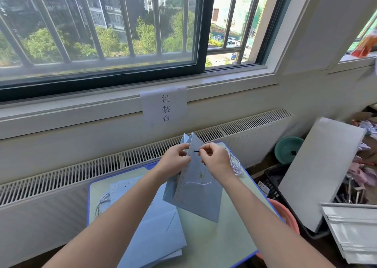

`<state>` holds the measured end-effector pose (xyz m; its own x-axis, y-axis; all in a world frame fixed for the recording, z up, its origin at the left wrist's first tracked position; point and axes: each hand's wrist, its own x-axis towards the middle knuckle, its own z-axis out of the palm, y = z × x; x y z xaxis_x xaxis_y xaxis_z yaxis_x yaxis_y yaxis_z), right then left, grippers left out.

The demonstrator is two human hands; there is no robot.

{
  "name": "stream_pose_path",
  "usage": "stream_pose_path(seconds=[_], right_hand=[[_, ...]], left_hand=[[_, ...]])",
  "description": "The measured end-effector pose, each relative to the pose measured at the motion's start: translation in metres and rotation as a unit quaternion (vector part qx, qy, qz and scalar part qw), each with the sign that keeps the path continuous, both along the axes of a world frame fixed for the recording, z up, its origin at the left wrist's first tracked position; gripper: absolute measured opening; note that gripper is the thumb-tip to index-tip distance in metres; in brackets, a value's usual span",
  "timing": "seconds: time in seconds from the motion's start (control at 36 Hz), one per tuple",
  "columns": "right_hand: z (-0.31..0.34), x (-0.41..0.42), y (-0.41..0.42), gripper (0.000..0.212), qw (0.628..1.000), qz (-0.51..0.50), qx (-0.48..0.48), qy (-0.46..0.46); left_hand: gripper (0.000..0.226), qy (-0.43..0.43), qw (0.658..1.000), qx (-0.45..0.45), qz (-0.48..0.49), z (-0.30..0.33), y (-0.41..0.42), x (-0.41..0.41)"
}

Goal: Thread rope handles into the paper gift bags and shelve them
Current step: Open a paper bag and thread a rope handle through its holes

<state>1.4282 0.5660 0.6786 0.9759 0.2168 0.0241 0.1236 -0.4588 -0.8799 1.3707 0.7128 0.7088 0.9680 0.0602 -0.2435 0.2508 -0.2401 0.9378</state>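
A light blue paper gift bag (199, 194) is held up above the small table (230, 245), its folded top edge pointing at the window. My left hand (176, 158) grips the bag's top from the left. My right hand (214, 157) pinches the dark tip of a white-blue rope handle (235, 164) against the bag's upper side; the rest of the rope hangs behind my right wrist. Another rope handle (199, 183) runs across the bag's front. Flat blue bags (155, 239) lie stacked on the table under my arms, one with a rope (101, 203) at the left.
A radiator grille (81, 171) runs along the wall under the window sill, with a paper sign (164, 106) taped above. To the right stand a white board (320, 171), a teal basin (287, 149), a pink basin (285, 216) and a dark crate of clutter (273, 184).
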Motion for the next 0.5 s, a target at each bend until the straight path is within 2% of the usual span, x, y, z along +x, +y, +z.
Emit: stream_pose_path(seconds=[0.17, 0.36, 0.5], right_hand=[[0.003, 0.002, 0.0, 0.01, 0.999, 0.013, -0.036, -0.026], [0.005, -0.001, 0.004, 0.009, 0.993, 0.002, -0.084, -0.078], [0.004, -0.007, 0.008, 0.01, 0.994, 0.011, -0.083, -0.068]], left_hand=[[0.04, -0.007, 1.0, 0.021, -0.009, 0.001, -0.003, 0.0], [0.043, -0.011, 0.995, 0.091, -0.024, 0.002, -0.01, 0.0], [0.033, -0.001, 0.997, 0.076, -0.023, 0.008, -0.014, -0.002]])
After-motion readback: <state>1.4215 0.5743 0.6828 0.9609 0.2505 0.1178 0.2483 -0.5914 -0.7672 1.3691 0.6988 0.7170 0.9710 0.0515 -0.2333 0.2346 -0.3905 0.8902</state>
